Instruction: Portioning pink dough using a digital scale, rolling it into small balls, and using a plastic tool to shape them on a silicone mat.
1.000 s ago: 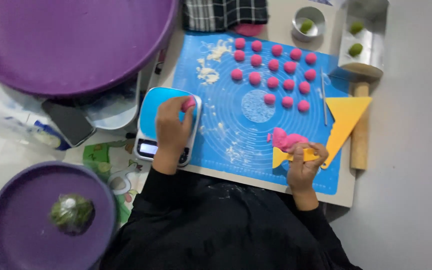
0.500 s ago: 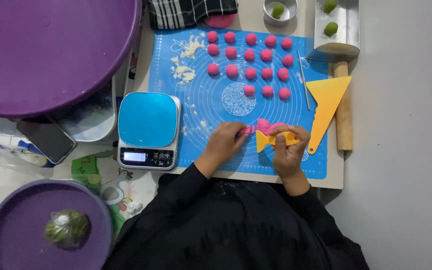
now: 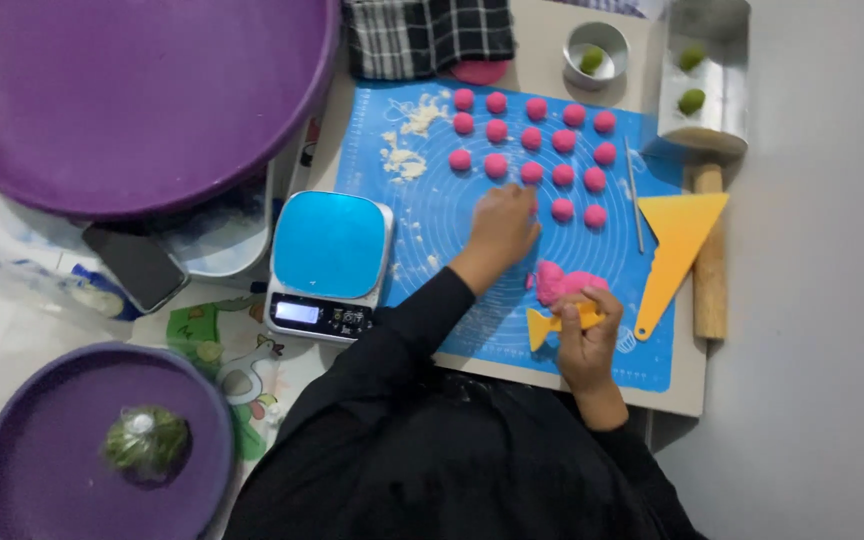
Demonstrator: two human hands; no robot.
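Observation:
My left hand (image 3: 502, 228) rests knuckles-up on the blue silicone mat (image 3: 432, 225), fingers curled at the lower left end of the rows of small pink dough balls (image 3: 532, 140). The pink piece it carried is hidden under its fingers. My right hand (image 3: 586, 338) grips a small yellow cutter (image 3: 548, 323) at the mat's near edge, just below a lump of pink dough (image 3: 564, 283).
A blue-topped kitchen scale (image 3: 330, 250) stands left of the mat. A yellow scraper (image 3: 677, 240), a thin metal rod (image 3: 635, 195) and a wooden rolling pin (image 3: 710, 255) lie at the right. Purple basins (image 3: 132, 100) (image 3: 42, 450), a phone (image 3: 137, 265), a checked cloth (image 3: 427, 35) and metal cups with green balls (image 3: 595, 52) surround the board.
My left hand went from the scale to the pink lump, took a piece, then moved up to the rows of balls. The right hand stayed with the cutter.

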